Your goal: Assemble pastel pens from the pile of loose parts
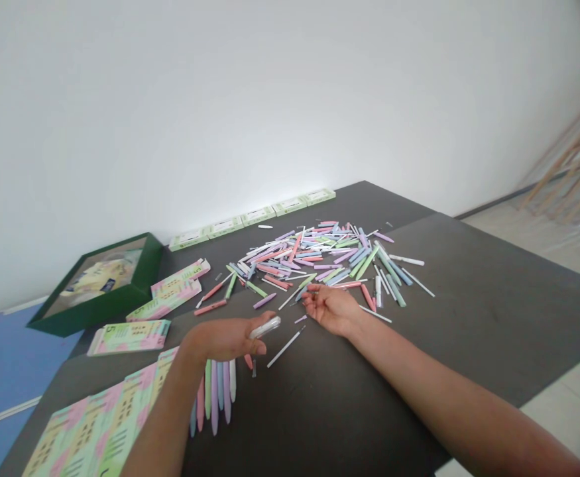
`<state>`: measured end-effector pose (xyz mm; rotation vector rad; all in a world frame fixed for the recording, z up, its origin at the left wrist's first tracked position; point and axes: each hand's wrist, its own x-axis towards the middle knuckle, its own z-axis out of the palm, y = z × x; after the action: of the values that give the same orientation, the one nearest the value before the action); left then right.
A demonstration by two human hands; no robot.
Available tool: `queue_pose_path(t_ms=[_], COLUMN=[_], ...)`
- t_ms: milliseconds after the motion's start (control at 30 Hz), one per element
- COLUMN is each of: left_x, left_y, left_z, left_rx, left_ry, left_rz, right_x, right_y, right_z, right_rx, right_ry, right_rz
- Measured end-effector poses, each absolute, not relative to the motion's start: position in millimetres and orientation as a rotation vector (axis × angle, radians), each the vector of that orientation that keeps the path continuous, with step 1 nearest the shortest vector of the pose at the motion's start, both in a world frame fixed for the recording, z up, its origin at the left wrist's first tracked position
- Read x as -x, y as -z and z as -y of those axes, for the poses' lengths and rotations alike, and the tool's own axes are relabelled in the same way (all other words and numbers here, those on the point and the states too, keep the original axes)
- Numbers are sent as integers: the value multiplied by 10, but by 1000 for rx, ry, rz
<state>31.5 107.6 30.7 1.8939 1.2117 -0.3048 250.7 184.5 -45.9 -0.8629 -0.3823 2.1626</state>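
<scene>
My left hand [227, 338] is closed round a white pen barrel [266, 326] that sticks out to the right, just above the dark table [493, 311]. My right hand [332, 308] lies at the near edge of a big heap of pastel pen parts [319, 258], fingers curled and touching small pieces there; what it holds, if anything, I cannot make out. A thin white refill [284, 348] lies between the two hands. Several finished pastel pens [215, 394] lie side by side under my left wrist.
Flat pastel pen boxes [130, 336] lie at the left and in a stack at the near left corner [91, 430]. A green open box [98, 281] sits at the far left edge. Small green-white boxes [257, 215] line the wall side.
</scene>
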Motion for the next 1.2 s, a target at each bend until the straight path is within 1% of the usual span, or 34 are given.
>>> queue_pose_path(t_ms=[167,467,567,633,733,867,1033,1200], left_x=[-324,-258,-251,-257,-280,-330,-411,-436], left_y=[-328,-231,-194,-187,-205,-249,-294,-328], left_z=[-1084,-1093,-1099,-1104,-1105,-1099,-1105,-1110], left_rx=[-1826,-1752,-1755,-1774,-1765,-1719,-1724,-1753], left_ry=[335,246,267,293,302,294,331,393], left_rz=[-1216,-1179,-1185,-1199,-1200,-1201,-1234,-1259], right_x=[-2464,-2468,-2501,-2535,-2596,-2659,-2637,-2585], right_y=[506,412,337,271,170,97,88,91], right_z=[-1777,-1573,-1491,-1448,-1408,-1383,-1328,-1287], right_rx=[793,580,501,527,604,700,762,751], right_ry=[-2166,-1975,-1904,-1800,-1541,-1273,-1069,-1038], right_rz=[563,1321,1557,1672,1824,1902,2036,2094])
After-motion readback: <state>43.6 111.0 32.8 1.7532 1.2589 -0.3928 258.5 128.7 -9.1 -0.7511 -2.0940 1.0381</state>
